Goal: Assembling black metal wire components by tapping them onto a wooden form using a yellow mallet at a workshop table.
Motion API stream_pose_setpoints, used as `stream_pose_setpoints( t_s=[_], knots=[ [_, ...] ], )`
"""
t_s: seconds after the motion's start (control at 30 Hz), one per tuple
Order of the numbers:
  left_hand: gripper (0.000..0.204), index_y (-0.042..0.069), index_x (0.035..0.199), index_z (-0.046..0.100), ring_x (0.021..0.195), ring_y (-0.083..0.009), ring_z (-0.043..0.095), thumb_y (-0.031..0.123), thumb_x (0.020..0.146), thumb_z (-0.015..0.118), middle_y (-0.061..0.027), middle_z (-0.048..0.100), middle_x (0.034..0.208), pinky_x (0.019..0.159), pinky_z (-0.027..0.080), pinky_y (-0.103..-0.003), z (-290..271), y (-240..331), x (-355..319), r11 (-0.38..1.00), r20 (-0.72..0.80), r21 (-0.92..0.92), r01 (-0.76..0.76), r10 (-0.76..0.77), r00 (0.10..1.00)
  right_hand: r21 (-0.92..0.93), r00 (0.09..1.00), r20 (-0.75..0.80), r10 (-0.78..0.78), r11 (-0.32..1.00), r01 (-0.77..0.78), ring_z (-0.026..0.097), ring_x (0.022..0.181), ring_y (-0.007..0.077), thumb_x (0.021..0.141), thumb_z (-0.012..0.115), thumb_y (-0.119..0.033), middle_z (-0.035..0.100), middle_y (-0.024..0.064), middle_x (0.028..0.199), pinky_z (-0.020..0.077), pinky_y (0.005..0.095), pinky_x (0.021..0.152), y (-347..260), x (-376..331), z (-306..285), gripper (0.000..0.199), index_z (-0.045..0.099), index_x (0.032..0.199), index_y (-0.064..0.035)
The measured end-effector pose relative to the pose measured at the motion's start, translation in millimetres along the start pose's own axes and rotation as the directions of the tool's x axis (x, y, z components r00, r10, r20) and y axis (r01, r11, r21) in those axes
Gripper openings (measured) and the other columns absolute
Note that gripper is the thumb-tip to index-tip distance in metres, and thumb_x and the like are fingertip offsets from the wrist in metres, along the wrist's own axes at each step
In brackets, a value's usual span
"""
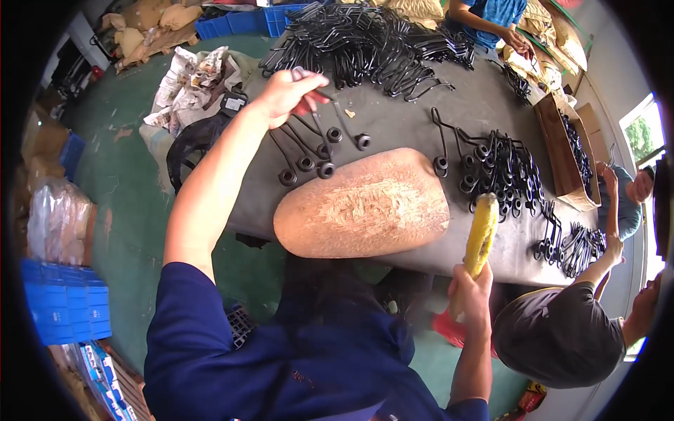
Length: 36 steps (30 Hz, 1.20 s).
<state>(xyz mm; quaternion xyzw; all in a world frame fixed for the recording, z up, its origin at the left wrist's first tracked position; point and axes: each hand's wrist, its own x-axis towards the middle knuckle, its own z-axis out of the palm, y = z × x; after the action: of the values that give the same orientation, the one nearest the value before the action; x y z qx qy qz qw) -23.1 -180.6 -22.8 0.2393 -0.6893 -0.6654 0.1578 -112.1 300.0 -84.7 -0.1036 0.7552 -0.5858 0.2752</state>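
My left hand (291, 97) is raised over the table's left part, its fingers closed on a thin bent black metal rod, partly blurred. Below it, several black rods with rubber rings (306, 163) lie at the table edge. Just in front of me sits a rounded wooden block (361, 203), its top chipped and splintered in the middle. On the block's right, my right hand (472, 291) grips a long yellow tool with a worn surface (481, 235). The tool points up and away from me; its exact kind I cannot make out.
A large heap of bent black rods (358, 49) covers the far table. Ringed rods (500, 168) lie in a pile at right, near a cardboard box (565, 151). One co-worker (562, 333) sits close on my right; others work farther off. Blue crates (67, 302) stand left.
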Motion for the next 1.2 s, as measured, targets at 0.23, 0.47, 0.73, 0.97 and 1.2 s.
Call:
stream_pose_setpoints(
  t_s=[0.23,0.47,0.73,0.97,1.2],
  knots=[
    [0.018,0.008,0.093,0.060,0.050,-0.0073,0.053,0.022,0.088,0.069,-0.0076,0.069,0.080,0.040,0.040,-0.021,-62.4,-66.0,27.5,0.970,-0.257,0.026,0.242,-0.227,0.939,0.273,0.994,0.017,0.112,0.955,-0.112,0.055,0.044,0.0196,0.086,0.060,-0.010,0.054,0.0087,0.068,0.0445,0.0299,0.042,13.4,15.4,-8.8,0.018,0.049,0.097,-0.0006],
    [0.027,0.002,0.095,0.065,0.088,-0.0296,0.067,0.023,0.080,0.072,-0.0175,0.069,0.096,0.077,0.054,-0.041,23.4,-22.7,49.7,0.391,-0.171,0.919,-0.060,0.530,0.831,0.288,0.981,0.069,0.182,0.938,-0.194,0.056,0.047,0.0194,0.085,0.060,-0.014,0.055,0.0082,0.070,0.0455,0.0311,0.044,8.7,19.0,-15.8,0.022,0.049,0.100,-0.0023],
    [0.037,-0.006,0.082,0.063,0.052,-0.0218,0.065,0.029,0.093,0.062,-0.0135,0.066,0.071,0.048,0.054,-0.031,238.5,-53.9,127.7,0.976,-0.177,0.112,0.186,-0.165,0.970,0.337,0.975,0.062,0.214,0.915,-0.222,0.057,0.047,0.0205,0.086,0.061,-0.013,0.056,0.0090,0.070,0.0454,0.0305,0.043,8.6,23.1,-14.9,0.022,0.049,0.101,-0.0023],
    [0.015,-0.005,0.095,0.061,0.071,-0.0247,0.069,0.004,0.083,0.061,-0.0148,0.067,0.087,0.061,0.059,-0.037,259.4,-49.6,124.2,0.944,0.057,-0.229,0.236,-0.229,0.972,0.359,0.986,0.053,0.158,0.918,-0.167,0.057,0.045,0.0202,0.086,0.061,-0.010,0.057,0.0084,0.068,0.0462,0.0310,0.042,10.0,25.0,-13.6,0.017,0.050,0.095,-0.0008],
    [0.022,-0.002,0.113,0.059,0.070,-0.0195,0.069,0.010,0.095,0.056,-0.0130,0.068,0.096,0.061,0.057,-0.031,224.5,25.8,2.1,0.985,0.326,-0.171,-0.013,0.069,0.943,0.356,0.988,0.044,0.145,0.922,-0.151,0.057,0.045,0.0190,0.086,0.061,-0.009,0.056,0.0078,0.068,0.0469,0.0301,0.043,14.6,20.3,-16.4,0.016,0.050,0.094,-0.0008]
  ],
)
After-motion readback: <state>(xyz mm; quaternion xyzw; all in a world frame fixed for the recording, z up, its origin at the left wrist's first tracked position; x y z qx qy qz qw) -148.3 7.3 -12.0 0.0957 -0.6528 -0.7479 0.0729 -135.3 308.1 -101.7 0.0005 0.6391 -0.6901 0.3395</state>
